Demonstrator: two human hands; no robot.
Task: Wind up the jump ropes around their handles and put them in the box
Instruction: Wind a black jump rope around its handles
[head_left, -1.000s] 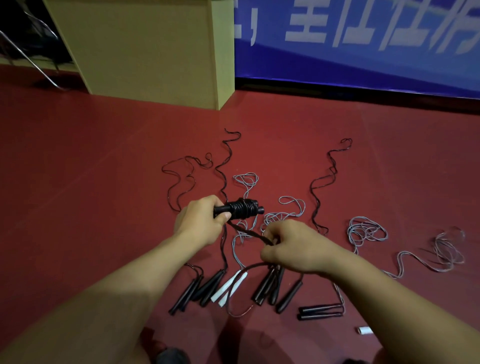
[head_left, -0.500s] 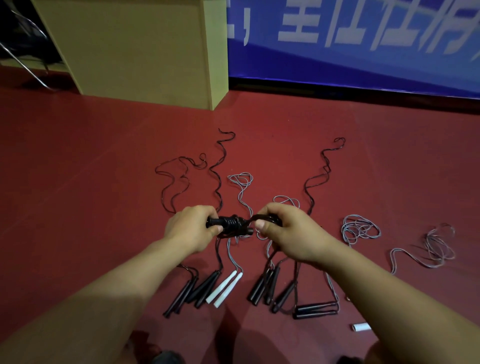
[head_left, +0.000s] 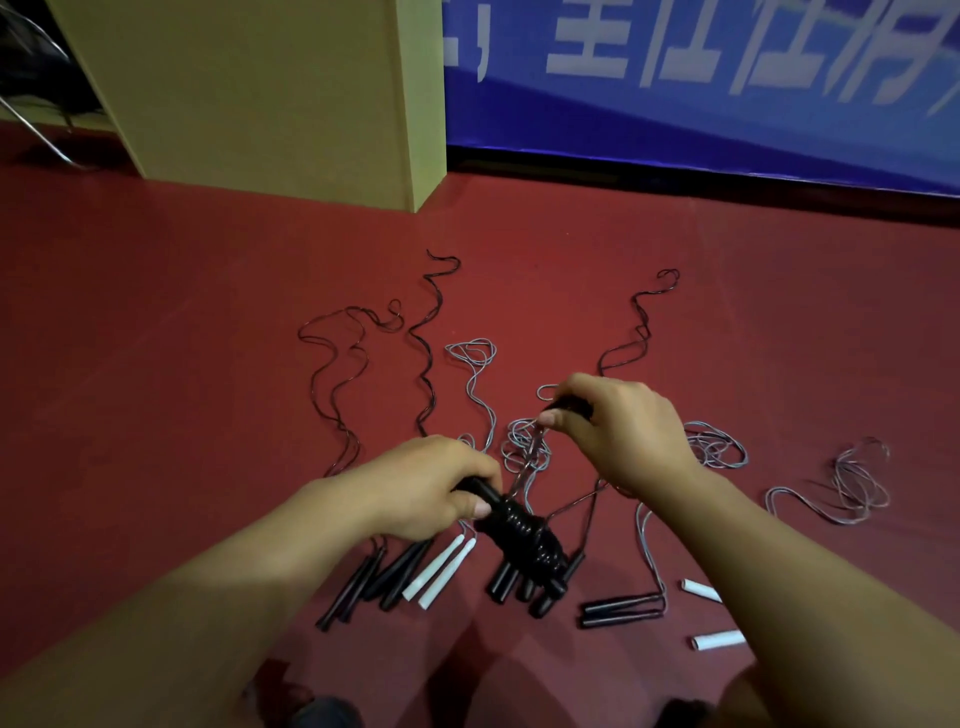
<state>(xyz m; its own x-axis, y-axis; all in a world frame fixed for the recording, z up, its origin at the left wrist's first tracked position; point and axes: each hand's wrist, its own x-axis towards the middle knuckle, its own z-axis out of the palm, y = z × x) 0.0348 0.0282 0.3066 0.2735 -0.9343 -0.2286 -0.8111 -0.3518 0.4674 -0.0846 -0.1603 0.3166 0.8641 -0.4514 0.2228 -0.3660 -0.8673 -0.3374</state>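
Red floor (head_left: 156, 364), with unwound jump ropes (head_left: 426, 364) lying across its middle, handles toward me. My left hand (head_left: 431, 488) grips the black handles (head_left: 524, 530), already coiled with rope; their long axis slants down and to the right from the fist. My right hand (head_left: 618, 431), raised farther away and to the right, pinches the free rope end (head_left: 535, 452), stretched between both hands. I judge the next wrap needs that strand carried around the handle axis. No box is visible.
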